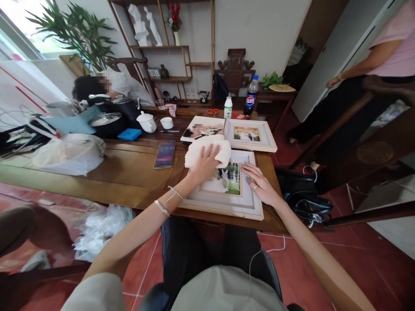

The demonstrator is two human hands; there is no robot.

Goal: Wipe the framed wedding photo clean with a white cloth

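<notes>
My left hand presses a white cloth against the upper left part of a picture frame, its fingers spread over the cloth. The frame has a wide pale border and lies at the table's front edge. Inside it, a photo with green grass shows, partly hidden by my left hand and the cloth. My right hand, with a ring on one finger, rests on the frame's right border with its fingers stretched out.
Behind lie a second framed photo and a photo panel. A phone, a blue box, a teapot, a white bottle and a cola bottle are on the table. A person stands at right.
</notes>
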